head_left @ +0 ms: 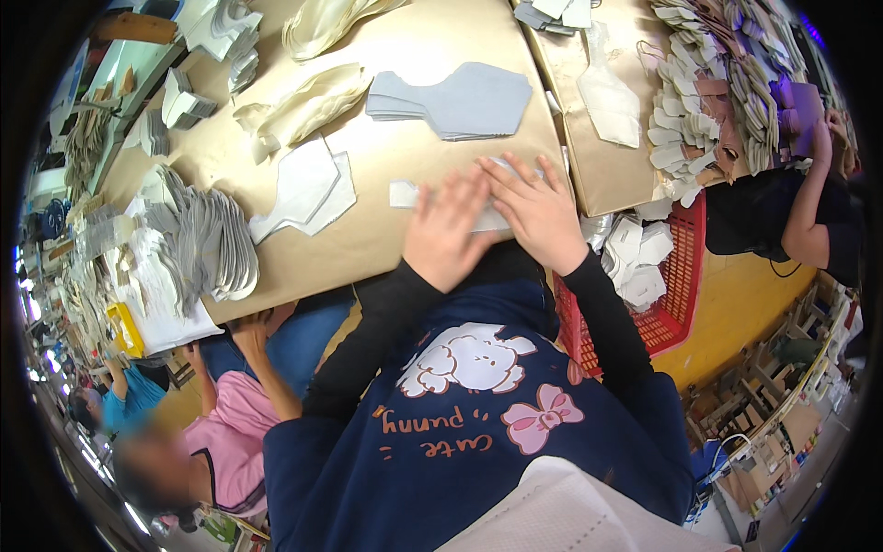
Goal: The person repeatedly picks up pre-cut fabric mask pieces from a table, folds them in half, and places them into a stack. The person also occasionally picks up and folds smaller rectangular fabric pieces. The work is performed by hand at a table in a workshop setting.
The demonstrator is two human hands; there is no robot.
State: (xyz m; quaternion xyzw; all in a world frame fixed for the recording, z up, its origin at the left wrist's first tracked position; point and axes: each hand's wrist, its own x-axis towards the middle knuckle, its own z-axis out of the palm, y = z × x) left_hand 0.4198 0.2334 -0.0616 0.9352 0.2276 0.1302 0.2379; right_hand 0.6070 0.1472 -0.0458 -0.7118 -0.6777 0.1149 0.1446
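Note:
My left hand [448, 228] and my right hand [541, 213] lie flat, side by side and touching, near the table's front edge. Under them is a pale grey cut piece [402, 194], mostly hidden; its narrow end shows left of my left hand. The fingers of both hands are stretched out, and those of my right hand are spread. Just beyond them rests a stack of blue-grey cut pieces [474, 101], narrow at the left and wide and angular at the right. To the left, two whitish pieces [308, 195] of similar shape overlap.
Brown paper covers the table [368, 244]. Cream curled pieces [308, 106] lie at the far left, near grey bundles [216, 244]. On the right are a single cream piece [609, 101], more stacks [685, 129] and a red basket [679, 285] holding white pieces. People sit at both sides.

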